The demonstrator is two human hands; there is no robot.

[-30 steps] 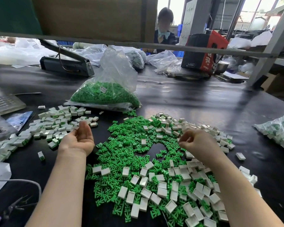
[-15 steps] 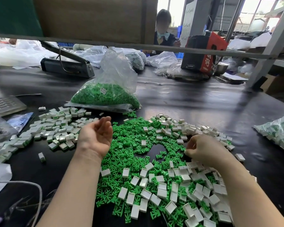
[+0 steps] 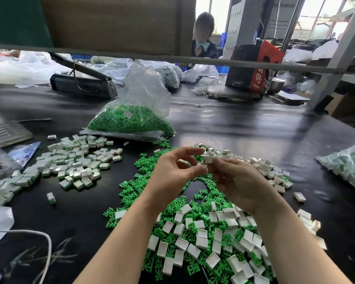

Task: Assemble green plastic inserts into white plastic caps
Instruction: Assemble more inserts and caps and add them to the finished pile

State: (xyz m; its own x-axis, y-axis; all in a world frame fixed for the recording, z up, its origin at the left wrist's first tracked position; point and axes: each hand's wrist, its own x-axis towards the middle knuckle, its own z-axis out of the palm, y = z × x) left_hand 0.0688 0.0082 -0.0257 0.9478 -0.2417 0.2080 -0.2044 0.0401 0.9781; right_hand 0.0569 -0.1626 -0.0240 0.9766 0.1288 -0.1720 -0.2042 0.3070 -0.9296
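My right hand pinches a white cap at its fingertips, lifted above the table. Beside it, my left hand has its thumb and forefinger curved and apart, the thumb tip close to the cap; I see nothing held in it. Below both hands lies a mixed heap of loose green inserts and empty white caps. A pile of caps with green inside sits to the left.
A clear bag of green inserts stands behind the heap. Another bag of parts lies at the right edge. A heat sealer, a red-and-black box and a person are across the black table. A white cord loops near left.
My left hand swung from the left pile to the middle, meeting my right hand. My right hand rose off the heap with a white cap in its fingertips.
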